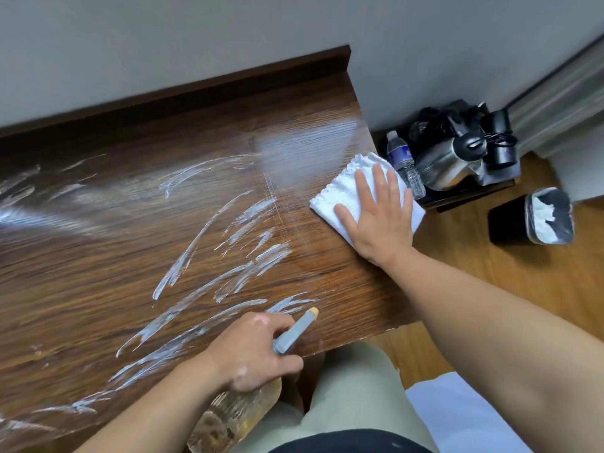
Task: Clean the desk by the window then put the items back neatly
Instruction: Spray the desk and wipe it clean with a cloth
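At desk (pixel 343 273) edge: cloth (pixel 340 191), right hand (pixel 379 217)

A black square waste bin (pixel 506 220) is standing at three o'clock on the orange-brown wooden floor (pixel 539 289), crumpled white paper (pixel 545 220) lying inside; a pale grey wall (pixel 163 44) is filling twelve o'clock.

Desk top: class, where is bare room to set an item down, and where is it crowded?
On the dark wooden desk, streak-free patches: the strip along its back ledge, and the front corner between the white cloth under the right hand and the left hand gripping the grey spray bottle. Crowded: the black floor tray with steel kettle, water bottle and cups.
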Motion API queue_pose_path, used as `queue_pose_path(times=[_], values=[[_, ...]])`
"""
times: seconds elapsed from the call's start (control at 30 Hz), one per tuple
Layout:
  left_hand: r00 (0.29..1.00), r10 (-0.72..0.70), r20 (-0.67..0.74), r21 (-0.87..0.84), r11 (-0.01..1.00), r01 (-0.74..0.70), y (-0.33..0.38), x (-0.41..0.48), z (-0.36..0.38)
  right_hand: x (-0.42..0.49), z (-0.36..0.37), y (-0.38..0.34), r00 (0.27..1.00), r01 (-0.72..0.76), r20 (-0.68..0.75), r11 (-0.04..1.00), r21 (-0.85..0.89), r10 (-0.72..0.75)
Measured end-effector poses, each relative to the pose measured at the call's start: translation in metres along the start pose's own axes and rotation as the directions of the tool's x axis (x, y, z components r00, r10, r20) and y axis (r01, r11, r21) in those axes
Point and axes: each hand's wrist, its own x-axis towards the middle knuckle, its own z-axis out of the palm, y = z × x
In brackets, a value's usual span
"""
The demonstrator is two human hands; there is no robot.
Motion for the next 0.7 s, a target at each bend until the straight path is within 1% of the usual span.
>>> queue_pose_path(times=[0.1, 0.17, 0.3, 0.4, 0.57, 0.7], values=[[1.000, -0.030, -0.008, -0.052, 0.998, 0.029, -0.007, -0.004, -0.001, 0.037, -0.003, -0.008, 1.000, -0.003, 0.006, 1.000, 0.018, 0.003], [0.999, -0.037, -0.034, -0.056, 0.998, 0.035, -0.012, -0.008, -0.002, 0.048, -0.004, -0.011, 1.000, -0.001, 0.006, 1.000, 0.026, 0.001], [0.996, -0.050, -0.068, -0.083, 0.996, 0.045, -0.024, -0.018, -0.004, 0.039, -0.003, -0.011, 1.000, 0.004, 0.014, 1.000, 0.015, -0.005], [0.996, -0.032, -0.081, -0.079, 0.997, 0.025, -0.031, -0.026, -0.007, 0.005, 0.001, -0.015, 1.000, -0.003, 0.015, 1.000, -0.013, 0.004], [0.997, -0.023, -0.078, -0.069, 0.997, 0.018, -0.046, -0.040, -0.010, -0.095, 0.018, -0.029, 1.000, 0.001, -0.030, 0.998, -0.056, -0.003], [0.998, -0.006, -0.067, -0.073, 0.997, 0.001, -0.059, -0.053, -0.010, -0.165, 0.039, -0.059, 0.997, -0.067, -0.050, 0.994, -0.085, 0.063]])
